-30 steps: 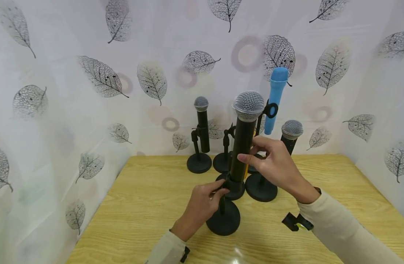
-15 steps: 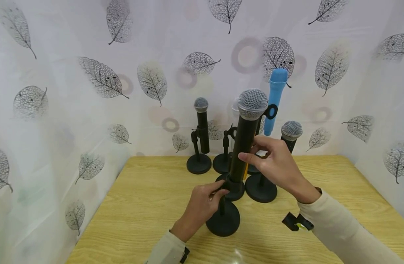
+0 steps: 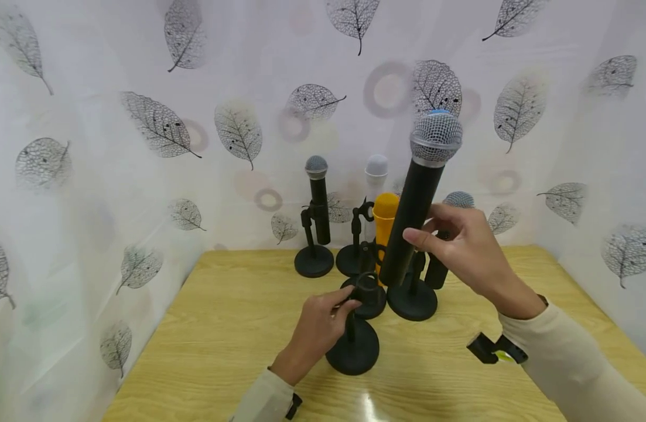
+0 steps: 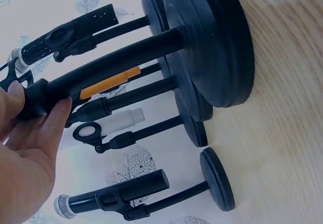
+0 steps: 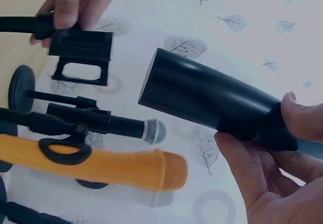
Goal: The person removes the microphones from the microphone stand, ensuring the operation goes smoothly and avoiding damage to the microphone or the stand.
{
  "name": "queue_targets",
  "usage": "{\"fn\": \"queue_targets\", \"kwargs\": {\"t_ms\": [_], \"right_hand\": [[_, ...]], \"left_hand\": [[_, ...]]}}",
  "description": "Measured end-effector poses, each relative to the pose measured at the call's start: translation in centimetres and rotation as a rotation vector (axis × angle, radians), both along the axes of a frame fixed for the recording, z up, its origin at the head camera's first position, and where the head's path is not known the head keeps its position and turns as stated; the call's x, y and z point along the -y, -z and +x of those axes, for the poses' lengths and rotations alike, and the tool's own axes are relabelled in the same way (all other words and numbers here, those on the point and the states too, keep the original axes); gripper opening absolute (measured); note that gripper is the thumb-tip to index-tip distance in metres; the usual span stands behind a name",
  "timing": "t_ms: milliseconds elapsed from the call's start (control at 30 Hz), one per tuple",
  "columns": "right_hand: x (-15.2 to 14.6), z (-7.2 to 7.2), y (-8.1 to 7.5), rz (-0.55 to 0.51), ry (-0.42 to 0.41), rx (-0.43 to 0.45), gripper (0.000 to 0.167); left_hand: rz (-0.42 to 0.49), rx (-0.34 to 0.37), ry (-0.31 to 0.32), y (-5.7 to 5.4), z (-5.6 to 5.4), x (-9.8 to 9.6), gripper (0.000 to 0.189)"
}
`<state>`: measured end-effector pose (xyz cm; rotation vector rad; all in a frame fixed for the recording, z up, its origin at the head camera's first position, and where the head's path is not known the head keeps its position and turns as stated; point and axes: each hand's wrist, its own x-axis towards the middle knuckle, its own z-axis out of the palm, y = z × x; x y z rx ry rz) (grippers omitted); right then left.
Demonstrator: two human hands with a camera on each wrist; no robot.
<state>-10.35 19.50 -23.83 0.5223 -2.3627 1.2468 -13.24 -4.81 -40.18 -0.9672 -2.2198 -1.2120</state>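
Note:
My right hand (image 3: pixel 467 252) pinches a black microphone (image 3: pixel 414 202) with a silver mesh head by its barrel, tilted and raised over the stands. Its lower end is out of the clip, and the right wrist view shows a gap between the barrel (image 5: pixel 212 98) and the vacant clip (image 5: pixel 81 50). With thumb and fingers, my left hand (image 3: pixel 317 328) grips the top of the nearest black microphone stand (image 3: pixel 354 349), just under that clip. In the left wrist view the stand's pole (image 4: pixel 116 65) runs from my fingers to its round base.
Close behind is a stand with an orange microphone (image 3: pixel 386 208). A white microphone (image 3: pixel 376 167) and two other black microphones, one at the left (image 3: pixel 318 193) and one at the right (image 3: pixel 458 200), stand around it. A blue one (image 3: pixel 440 111) is mostly hidden. All are on a wooden table (image 3: pixel 238 316).
The black microphone has come out of the clip on the near stand; my right hand has carried it up and to the right. My left hand stays on the stand.

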Motion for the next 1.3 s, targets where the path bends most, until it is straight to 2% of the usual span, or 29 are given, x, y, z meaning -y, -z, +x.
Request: {"fn": "queue_targets", "kwargs": {"t_ms": [133, 267, 333, 533, 733, 900, 1067, 1200, 1300], "right_hand": [[-0.8, 0.3, 0.7, 0.030, 0.012, 0.051, 0.023], [-1.7, 0.5, 1.6, 0.080, 0.038, 0.065, 0.013], [-2.1, 0.6, 2.2, 0.104, 0.043, 0.076, 0.013], [-2.9, 0.9, 3.6, 0.159, 0.029, 0.115, 0.020], [-3.6, 1.1, 5.0, 0.153, -0.020, 0.181, 0.016], [-4.4, 1.3, 6.0, 0.133, -0.037, 0.247, 0.039], [-5.3, 1.6, 7.3, 0.143, -0.016, 0.314, 0.050], [-5.9, 1.9, 8.4, 0.158, 0.012, 0.363, 0.050], [-6.3, 2.1, 9.2, 0.172, 0.023, 0.379, 0.046]], "left_hand": [[-0.002, -0.008, -0.013, -0.1, 0.0, 0.0, 0.029], [-0.009, 0.006, -0.014, -0.2, 0.0, 0.0, 0.029], [-0.008, 0.012, -0.015, -0.2, 0.1, 0.2, 0.030], [0.001, 0.005, -0.032, -0.3, 0.2, 1.5, 0.028], [0.008, 0.022, -0.096, -0.1, 0.1, 3.3, 0.028], [0.017, 0.032, -0.137, 0.0, 0.0, 4.8, 0.029], [-0.002, -0.005, -0.183, 0.0, -0.3, 5.9, 0.028], [-0.016, -0.011, -0.231, -0.1, -0.5, 6.6, 0.027], [-0.007, 0.044, -0.252, -0.2, -0.5, 7.0, 0.029]]}}
